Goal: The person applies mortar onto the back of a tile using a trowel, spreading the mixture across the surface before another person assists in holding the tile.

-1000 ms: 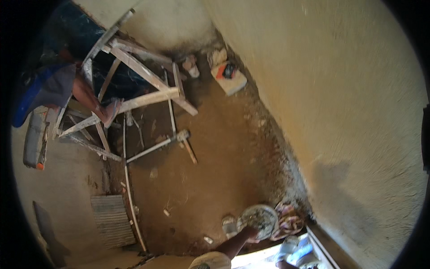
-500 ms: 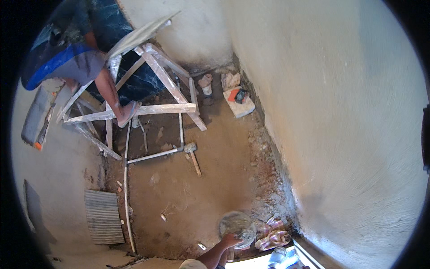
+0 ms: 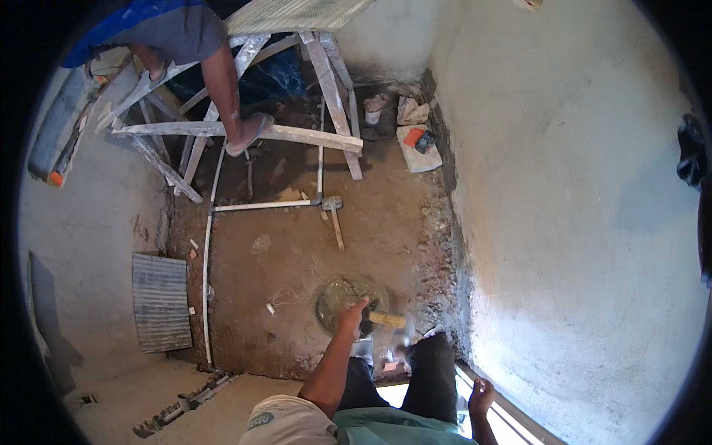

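My left hand (image 3: 352,314) is closed on a round bucket of grey mix (image 3: 332,295), low in the middle of the view. A yellow wooden handle (image 3: 386,319) sticks out sideways from beside that hand; what it belongs to is unclear. My right hand (image 3: 480,394) hangs by my right leg at the lower right, fingers loosely curled and apart, holding nothing that I can see.
A person's leg (image 3: 222,85) rests on a wooden trestle (image 3: 315,135) at upper left. White pipes (image 3: 259,205) and a mallet (image 3: 335,222) lie on the dirt floor (image 3: 259,274). Corrugated sheet (image 3: 159,300) is at left; a pale block (image 3: 419,156) stands by the right wall (image 3: 564,185).
My view has swung, bringing my legs and right hand into clearer view. My left hand and the bucket are now nearer the middle. The other person's leg appears higher in view.
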`<state>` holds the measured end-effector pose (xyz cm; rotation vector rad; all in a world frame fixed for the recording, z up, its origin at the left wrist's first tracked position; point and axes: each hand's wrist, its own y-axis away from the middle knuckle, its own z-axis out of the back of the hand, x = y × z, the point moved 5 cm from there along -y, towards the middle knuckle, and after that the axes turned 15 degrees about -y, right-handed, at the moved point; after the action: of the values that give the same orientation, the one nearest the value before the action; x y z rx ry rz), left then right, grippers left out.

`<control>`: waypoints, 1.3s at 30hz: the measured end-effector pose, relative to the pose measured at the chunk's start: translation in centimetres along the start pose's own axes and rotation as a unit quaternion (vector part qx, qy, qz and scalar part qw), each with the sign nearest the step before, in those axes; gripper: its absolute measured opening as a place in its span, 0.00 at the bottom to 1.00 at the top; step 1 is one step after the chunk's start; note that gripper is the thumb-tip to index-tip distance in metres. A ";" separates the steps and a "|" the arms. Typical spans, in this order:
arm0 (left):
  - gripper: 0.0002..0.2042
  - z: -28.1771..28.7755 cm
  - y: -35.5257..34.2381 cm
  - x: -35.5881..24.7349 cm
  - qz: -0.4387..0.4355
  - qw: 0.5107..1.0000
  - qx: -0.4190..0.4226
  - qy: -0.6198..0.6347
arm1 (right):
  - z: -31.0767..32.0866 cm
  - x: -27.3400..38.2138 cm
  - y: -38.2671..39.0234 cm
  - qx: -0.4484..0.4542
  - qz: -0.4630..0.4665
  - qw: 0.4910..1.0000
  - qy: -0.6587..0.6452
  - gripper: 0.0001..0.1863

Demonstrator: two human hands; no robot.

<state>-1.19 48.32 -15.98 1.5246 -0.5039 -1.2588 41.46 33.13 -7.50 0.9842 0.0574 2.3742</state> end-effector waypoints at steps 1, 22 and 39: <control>0.16 0.1 -0.9 -1.8 -0.006 1.000 -0.009 -0.002 | -1.3 -0.6 -0.7 0.022 -0.017 1.000 -0.014 0.17; 0.17 -9.5 -36.0 -16.6 -0.018 0.999 -0.014 0.031 | -15.9 18.6 -28.0 0.306 -0.089 0.945 -0.073 0.20; 0.16 -10.8 -54.0 -14.5 -0.112 0.984 0.067 -0.125 | -24.1 29.5 -25.2 0.375 -0.252 0.887 0.098 0.30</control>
<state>-11.98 84.65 -58.46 1.5763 -0.6017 -1.6312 20.81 73.58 -12.35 0.8862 1.2304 1.9408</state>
